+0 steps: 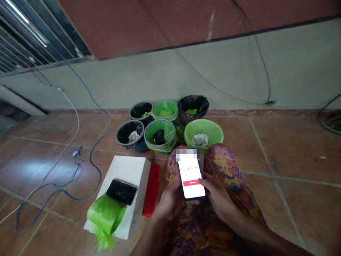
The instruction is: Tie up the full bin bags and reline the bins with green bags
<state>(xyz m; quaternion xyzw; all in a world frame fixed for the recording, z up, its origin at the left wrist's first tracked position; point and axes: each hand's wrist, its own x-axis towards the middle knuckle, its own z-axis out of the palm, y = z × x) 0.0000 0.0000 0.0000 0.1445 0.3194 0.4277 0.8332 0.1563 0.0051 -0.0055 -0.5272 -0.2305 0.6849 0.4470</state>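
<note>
Phone [190, 177] first: we hold it in both hands above our lap, its lit white screen facing up with a row of grey digits and a red bar beneath them. Our left hand [170, 201] cups the phone's lower left edge from below, fingers curled around its back, while our right hand [217, 197] grips the right edge, the thumb lying on the screen's side near the red bar; both hands are closed on the phone. Under it our knees are covered in patterned cloth [226, 167] of purple, orange and yellow. Just left of our left hand a red perforated tray [151, 190] lies on the floor, touching a white box [128, 177]. On the box rests a black object [122, 191], and a bunch of green plastic bags [106, 217] spills over its near end. Beyond our knees stand several small bins near the wall: a green basin [213, 129] with crumpled paper, a green-lined bin [160, 137], a black bin [130, 134] also holding paper, and three more behind, including a black-lined bin [193, 106]. Farther left, a blue cable [92, 156] and a white cable [76, 121] trail across the brown tiled floor [279, 153].
</note>
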